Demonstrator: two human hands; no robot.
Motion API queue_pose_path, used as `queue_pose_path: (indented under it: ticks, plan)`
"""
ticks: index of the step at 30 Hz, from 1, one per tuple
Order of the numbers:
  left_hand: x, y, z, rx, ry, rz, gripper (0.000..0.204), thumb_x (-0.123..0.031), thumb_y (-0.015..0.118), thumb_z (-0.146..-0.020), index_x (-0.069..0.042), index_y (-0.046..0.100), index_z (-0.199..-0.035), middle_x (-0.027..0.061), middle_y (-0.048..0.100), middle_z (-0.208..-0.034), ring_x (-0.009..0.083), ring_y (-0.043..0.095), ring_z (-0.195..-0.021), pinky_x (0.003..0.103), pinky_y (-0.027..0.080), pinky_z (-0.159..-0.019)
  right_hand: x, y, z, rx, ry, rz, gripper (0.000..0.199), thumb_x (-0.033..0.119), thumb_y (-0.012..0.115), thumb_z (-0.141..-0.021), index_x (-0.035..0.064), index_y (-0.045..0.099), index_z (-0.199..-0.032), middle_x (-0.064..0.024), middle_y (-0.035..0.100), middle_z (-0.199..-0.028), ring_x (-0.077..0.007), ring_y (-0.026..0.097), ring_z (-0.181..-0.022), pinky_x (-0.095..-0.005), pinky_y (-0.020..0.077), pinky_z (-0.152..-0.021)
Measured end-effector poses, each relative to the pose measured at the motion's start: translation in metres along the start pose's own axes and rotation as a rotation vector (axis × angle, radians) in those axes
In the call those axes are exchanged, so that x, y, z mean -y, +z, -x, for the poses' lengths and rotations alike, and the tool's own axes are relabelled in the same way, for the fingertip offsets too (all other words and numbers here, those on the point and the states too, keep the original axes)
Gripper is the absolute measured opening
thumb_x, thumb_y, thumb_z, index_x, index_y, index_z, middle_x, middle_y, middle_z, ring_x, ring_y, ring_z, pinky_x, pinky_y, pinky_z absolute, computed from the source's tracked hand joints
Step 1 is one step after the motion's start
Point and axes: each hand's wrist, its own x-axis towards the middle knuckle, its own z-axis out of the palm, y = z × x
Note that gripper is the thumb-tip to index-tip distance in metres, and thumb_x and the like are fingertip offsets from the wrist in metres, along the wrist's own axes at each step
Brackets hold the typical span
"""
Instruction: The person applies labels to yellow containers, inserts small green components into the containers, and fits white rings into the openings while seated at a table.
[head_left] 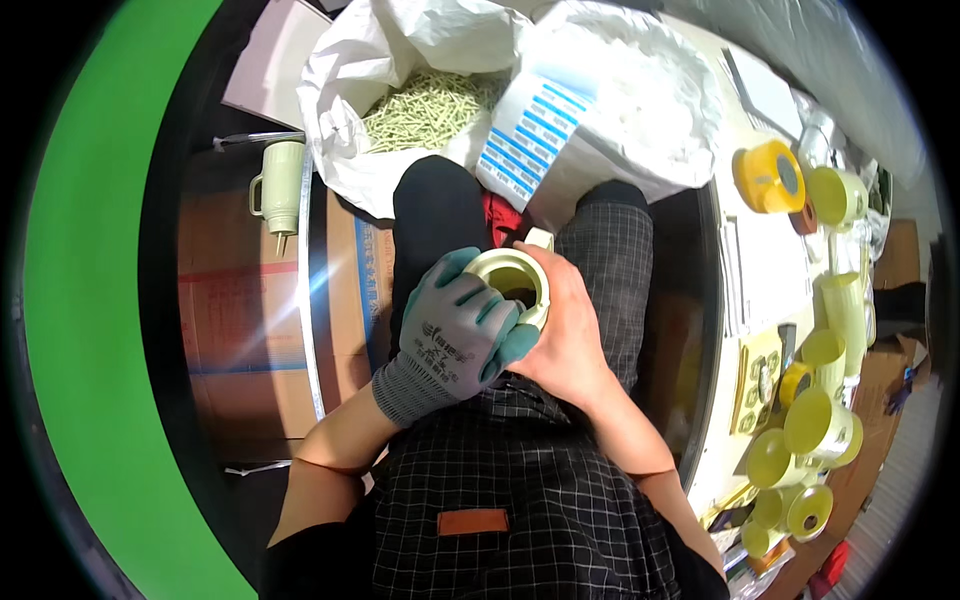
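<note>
Over my lap, both hands hold a pale green mug (513, 254), its round mouth facing up and its handle on the far side. My left hand (455, 325) wears a grey glove with teal fingertips; its fingers are closed at the near left of the rim, partly over the mouth. My bare right hand (568, 335) wraps round the mug's right side. Inside, the mouth looks dark, and my gloved fingers hide part of it. The mug's lower body is hidden by my hands.
Beyond my knees stand a white bag (335, 95) of thin pale green sticks and another white bag (690, 130) with white contents. Left, a pale green handled cup (283, 180) lies near cardboard boxes (240, 320). A table at right bears yellow tape (755, 180) and several green cups (815, 425).
</note>
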Motion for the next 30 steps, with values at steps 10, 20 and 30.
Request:
queue_pose_path:
  ticks: [10, 20, 30]
  plan:
    - [0.086, -0.082, -0.067, -1.001, -0.136, -0.146, 0.082, -0.004, 0.068, -0.096, 0.004, 0.028, -0.166, 0.0244, 0.038, -0.168, 0.0372, 0.042, -0.152, 0.047, 0.031, -0.128, 0.005, 0.013, -0.193, -0.137, -0.361, -0.550, 0.098, 0.019, 0.100, -0.068, 0.0003, 0.049, -0.150, -0.0144, 0.064, -0.136, -0.0278, 0.062, -0.129, -0.0409, 0.0481, -0.114]
    - [0.136, -0.043, 0.010, -1.144, -0.320, 0.291, 0.056, -0.020, 0.035, -0.116, 0.007, 0.030, -0.165, 0.0218, 0.049, -0.160, 0.0306, 0.051, -0.145, 0.044, 0.038, -0.124, -0.049, -0.019, -0.208, -0.170, 0.044, -1.241, 0.081, 0.048, 0.084, -0.092, 0.0084, 0.051, -0.155, -0.0115, 0.063, -0.147, -0.0303, 0.060, -0.139, -0.0522, 0.0513, -0.114]
    - [0.083, -0.037, -0.011, -1.008, -0.432, 0.423, 0.046, -0.005, 0.037, -0.113, 0.005, 0.044, -0.157, 0.0216, 0.061, -0.148, 0.0274, 0.061, -0.133, 0.039, 0.045, -0.117, -0.082, -0.065, -0.126, -0.229, 0.320, -1.342, 0.083, 0.063, 0.068, -0.100, 0.0094, 0.046, -0.159, -0.0148, 0.063, -0.147, -0.0330, 0.065, -0.132, -0.0518, 0.0601, -0.100]
